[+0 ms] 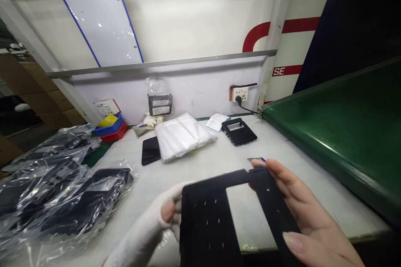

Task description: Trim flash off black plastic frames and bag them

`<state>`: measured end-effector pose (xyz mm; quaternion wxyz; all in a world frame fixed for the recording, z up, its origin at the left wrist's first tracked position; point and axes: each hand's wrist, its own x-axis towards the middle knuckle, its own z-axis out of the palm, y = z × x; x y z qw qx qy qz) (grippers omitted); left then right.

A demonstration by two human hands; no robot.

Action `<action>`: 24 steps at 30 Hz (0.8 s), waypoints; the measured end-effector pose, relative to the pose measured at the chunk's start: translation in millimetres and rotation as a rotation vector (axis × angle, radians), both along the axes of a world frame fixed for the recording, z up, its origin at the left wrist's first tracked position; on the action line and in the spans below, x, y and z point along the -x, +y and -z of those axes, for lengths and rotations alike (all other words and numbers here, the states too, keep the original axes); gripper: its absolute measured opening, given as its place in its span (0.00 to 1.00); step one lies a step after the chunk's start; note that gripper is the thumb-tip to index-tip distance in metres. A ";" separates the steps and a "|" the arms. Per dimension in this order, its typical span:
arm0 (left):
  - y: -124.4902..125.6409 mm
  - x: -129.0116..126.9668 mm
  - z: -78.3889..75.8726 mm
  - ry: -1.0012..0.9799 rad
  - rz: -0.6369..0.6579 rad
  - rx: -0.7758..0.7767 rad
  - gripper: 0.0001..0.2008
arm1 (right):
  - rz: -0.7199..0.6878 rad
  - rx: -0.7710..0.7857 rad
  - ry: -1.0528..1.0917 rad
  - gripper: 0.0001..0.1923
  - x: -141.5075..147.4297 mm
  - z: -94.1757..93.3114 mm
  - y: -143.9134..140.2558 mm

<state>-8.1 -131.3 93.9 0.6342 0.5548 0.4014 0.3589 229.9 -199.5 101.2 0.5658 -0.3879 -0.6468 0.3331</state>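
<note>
A flat black plastic frame (pixel 206 221) with a rectangular window is held low in the middle of the view by both hands. My left hand (pixel 156 221), in a white glove with the fingertips bare, grips its left edge. My right hand (pixel 300 212), bare, grips its right side with the fingers along the top right corner and the thumb on the lower right. A small dark piece with a blue tip (pixel 257 159) lies on the table just beyond the frame.
Bagged black parts (pixel 59 192) pile up at the left. A stack of clear bags (pixel 181 135), a black panel (pixel 151 150), a second black frame (pixel 239 131) and coloured bins (pixel 111 127) lie further back. A green conveyor (pixel 344 133) runs along the right.
</note>
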 end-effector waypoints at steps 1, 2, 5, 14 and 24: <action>3.1 1.5 -6.0 0.002 -0.004 0.026 0.43 | -0.074 0.030 0.001 0.30 -2.7 -1.2 -0.6; 5.9 0.4 -12.4 0.004 0.020 0.048 0.43 | -0.143 0.047 -0.019 0.31 -4.4 -1.2 -0.1; 8.3 -16.4 -28.8 0.024 0.271 0.103 0.41 | -0.237 0.049 -0.124 0.33 -6.7 3.3 6.2; -17.6 -40.0 -32.1 -0.085 0.277 0.264 0.12 | 0.251 -0.003 -0.399 0.12 -47.4 18.1 0.4; -38.6 -44.9 -10.3 -0.194 0.288 0.290 0.22 | 0.164 0.086 -0.406 0.12 -22.2 16.6 14.2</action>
